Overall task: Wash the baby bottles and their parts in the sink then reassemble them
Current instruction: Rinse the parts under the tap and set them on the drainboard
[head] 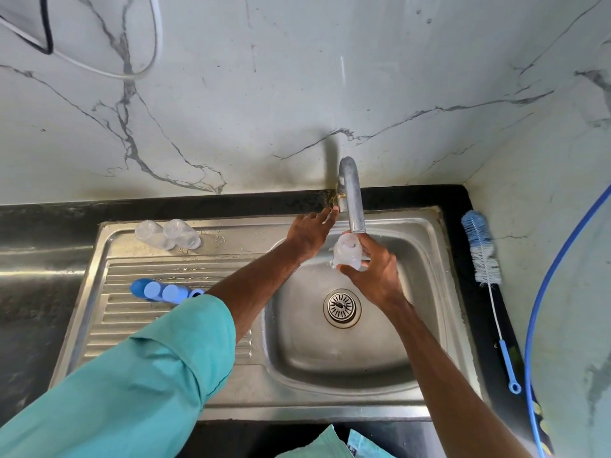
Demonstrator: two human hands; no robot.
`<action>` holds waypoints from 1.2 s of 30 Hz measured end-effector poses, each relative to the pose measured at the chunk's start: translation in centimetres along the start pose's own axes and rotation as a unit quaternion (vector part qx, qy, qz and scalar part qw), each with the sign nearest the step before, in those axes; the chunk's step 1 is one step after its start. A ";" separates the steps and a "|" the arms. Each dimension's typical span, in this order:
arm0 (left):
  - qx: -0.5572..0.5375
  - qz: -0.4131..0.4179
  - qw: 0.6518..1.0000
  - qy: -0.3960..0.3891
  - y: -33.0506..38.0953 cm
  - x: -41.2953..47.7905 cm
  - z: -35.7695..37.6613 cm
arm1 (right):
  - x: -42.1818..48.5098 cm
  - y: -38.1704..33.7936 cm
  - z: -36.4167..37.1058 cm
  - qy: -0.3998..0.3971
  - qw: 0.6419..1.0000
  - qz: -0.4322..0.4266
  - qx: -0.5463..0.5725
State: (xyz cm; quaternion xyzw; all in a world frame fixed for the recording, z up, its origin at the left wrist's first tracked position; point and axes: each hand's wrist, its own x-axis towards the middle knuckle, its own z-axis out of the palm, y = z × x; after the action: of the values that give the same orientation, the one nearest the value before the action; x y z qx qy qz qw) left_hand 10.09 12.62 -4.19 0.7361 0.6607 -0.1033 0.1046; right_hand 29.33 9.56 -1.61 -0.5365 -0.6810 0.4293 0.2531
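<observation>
My right hand (pixel 373 272) grips a clear baby bottle (pixel 347 251) right under the spout of the steel tap (pixel 353 200), over the sink basin (pixel 413 342). My left hand (pixel 310 231) reaches with straight fingers to the base of the tap at the back of the sink; its fingertips touch there. Two clear bottles (pixel 168 233) lie side by side at the back of the ribbed drainboard (pixel 109 312). Several blue caps and rings (pixel 165 291) lie in a row on the drainboard, partly hidden by my left sleeve.
A blue and white bottle brush (pixel 483 256) lies on the black counter to the right of the sink. A blue hose (pixel 545 285) curves along the right wall. The drain strainer (pixel 342 307) sits in the middle of the basin. Marble wall stands behind.
</observation>
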 end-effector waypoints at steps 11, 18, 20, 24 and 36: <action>-0.080 0.016 0.995 -0.057 -0.9 0.5 0.3 | -0.5 1.2 0.4 -0.163 0.855 0.341 0.354; -0.500 -0.077 0.857 0.100 2.1 -3.1 2.1 | -0.8 4.0 2.0 -0.174 0.530 0.483 0.675; -0.633 -0.088 0.768 0.052 4.3 -4.5 1.6 | -0.9 4.0 2.4 -0.159 0.512 0.479 0.695; -0.638 -0.080 0.766 0.024 6.9 -4.9 1.6 | -0.9 3.6 3.5 -0.089 0.574 0.471 0.664; -0.525 -0.170 0.832 0.052 9.6 0.3 0.5 | 0.6 1.7 2.2 -0.086 0.658 0.475 0.578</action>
State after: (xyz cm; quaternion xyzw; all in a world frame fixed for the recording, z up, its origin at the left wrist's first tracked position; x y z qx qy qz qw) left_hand 19.61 11.79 -4.56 0.4509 0.7350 0.2813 0.4212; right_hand 28.27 9.59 -4.20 -0.4935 0.0328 0.8422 0.2146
